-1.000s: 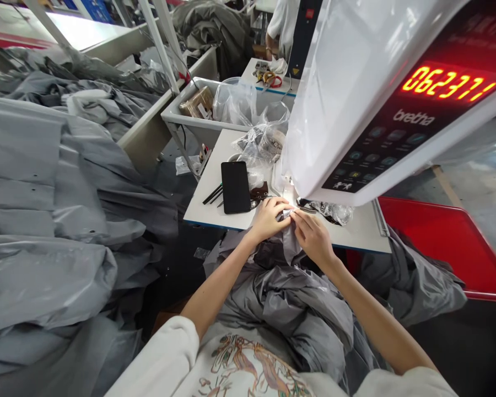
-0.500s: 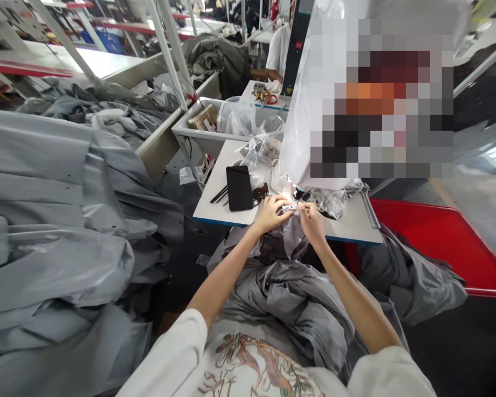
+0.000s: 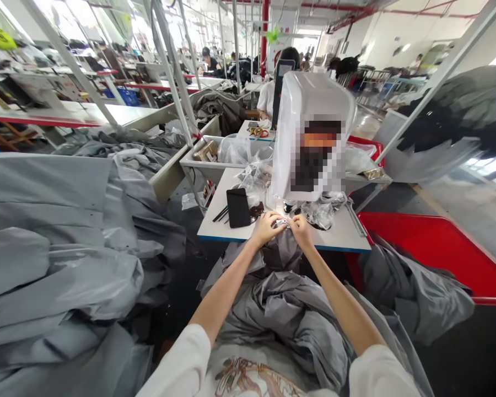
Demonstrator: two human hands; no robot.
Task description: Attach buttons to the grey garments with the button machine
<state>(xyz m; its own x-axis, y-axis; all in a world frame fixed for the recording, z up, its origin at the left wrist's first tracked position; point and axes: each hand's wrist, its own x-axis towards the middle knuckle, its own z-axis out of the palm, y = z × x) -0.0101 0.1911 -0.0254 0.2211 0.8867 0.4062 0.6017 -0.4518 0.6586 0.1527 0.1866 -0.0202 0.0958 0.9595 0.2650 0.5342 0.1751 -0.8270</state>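
Both my hands are up at the near edge of the bench (image 3: pixel 221 236), at 12 o'clock from my chest, working at one spot. My left grip (image 3: pixel 267 229) and right grip (image 3: pixel 301 231) are clenched in a tight pinch, fingertips nearly meeting over a small shiny piece (image 3: pixel 281 223). It sits where the gray cloth (image 3: pixel 281 309) rises from my lap to the bench edge. Step in hand looks like fine two-hand fingerwork on that piece, right in front of the machine head (image 3: pixel 310 138). As I judge it, the next move calls for keeping the pinch steady and the cloth from dragging on it.

Around me: a black phone (image 3: pixel 238 208) and thin black sticks (image 3: pixel 220 215) lie on the bench at about 11 o'clock, clear plastic bags (image 3: pixel 320 215) at 1 o'clock. A red tray (image 3: pixel 434 253) is at 3 o'clock, big gray cloth piles (image 3: pixel 58 242) at 9 o'clock. A co-worker (image 3: pixel 267 99) sits far off at 12 o'clock.

Hard to make out: my fingers hide most of the small piece, so I can't say what it is or whether it's attached to the cloth. The machine's front panel is pixelated, and its lower part is partly hidden.
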